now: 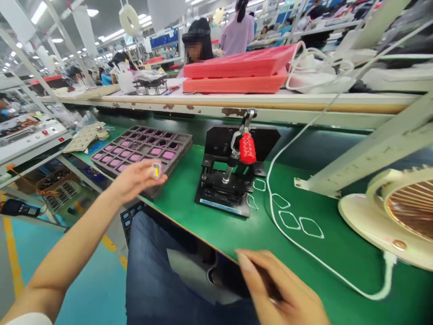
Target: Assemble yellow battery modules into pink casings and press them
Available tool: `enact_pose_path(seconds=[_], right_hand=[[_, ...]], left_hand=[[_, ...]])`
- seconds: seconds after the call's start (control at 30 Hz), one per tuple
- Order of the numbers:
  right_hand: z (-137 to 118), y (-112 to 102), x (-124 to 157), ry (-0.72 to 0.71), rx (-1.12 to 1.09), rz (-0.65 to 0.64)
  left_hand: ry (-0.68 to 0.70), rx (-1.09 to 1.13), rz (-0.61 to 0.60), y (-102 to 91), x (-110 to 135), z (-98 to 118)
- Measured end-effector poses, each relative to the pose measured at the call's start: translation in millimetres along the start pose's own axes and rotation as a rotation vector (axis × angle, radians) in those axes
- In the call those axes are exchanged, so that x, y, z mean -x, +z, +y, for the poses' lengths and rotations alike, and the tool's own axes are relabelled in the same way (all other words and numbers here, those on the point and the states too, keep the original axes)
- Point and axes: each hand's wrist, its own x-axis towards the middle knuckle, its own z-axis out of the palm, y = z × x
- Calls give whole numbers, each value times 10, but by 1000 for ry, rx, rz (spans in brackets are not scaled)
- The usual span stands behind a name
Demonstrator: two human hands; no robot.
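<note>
And here we are at the bench: the left hand (135, 180) is hanging in the air over the near corner of the green surface (338, 253), its grip closed, with the fingertips pinching a small translucent piece (156, 170) that is showing a flash of yellow. That piece is sitting right beside the front edge of a dark tray (182, 142), whose rows of pockets are holding pink pads, though the hand is blocking the tray's near corner. Down at the bottom of the frame, the right hand (277, 289) is hovering at the surface's front edge above the person's jeans (152, 271), fingers curled and blurred, so I can't tell whether that grip is open or closed, or whether it's holding anything.

Across the middle, a black hand press (219, 180) with a red knob (247, 148) is standing just right of the tray. Thin white frames (290, 228) are lying beside it, a white cable (270, 189) is looping past them, and a cream desk fan (399, 212) is tilting in from the right. Up on the shelf behind, red foam trays (237, 67) are stacking up, while a co-worker in a lilac top (237, 34) is standing further down the line.
</note>
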Motion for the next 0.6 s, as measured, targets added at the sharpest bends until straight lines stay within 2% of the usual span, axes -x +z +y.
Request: enact_pose_path(seconds=[0.07,0.13,0.23,0.3,0.37,0.6], right_hand=[[-117,256,-70,-44,-59,-40],[-141,480,-81,-42,-65,-52],[-77,666,13,-6,15,-49],[-20,681,107,10,78,-25],[19,638,190,12,134,-8],[8,496,344,7,207,-15]], left_hand=[[-127,320,-78,549,408,-193],[-230,490,-82,1038,730,-359],[-314,633,-27,1514,1001,-547],[-338,679,-13,1662,1069,-636],[-337,685,-6,1727,1095,-698],[-372,615,-37,1752,1109,-787]])
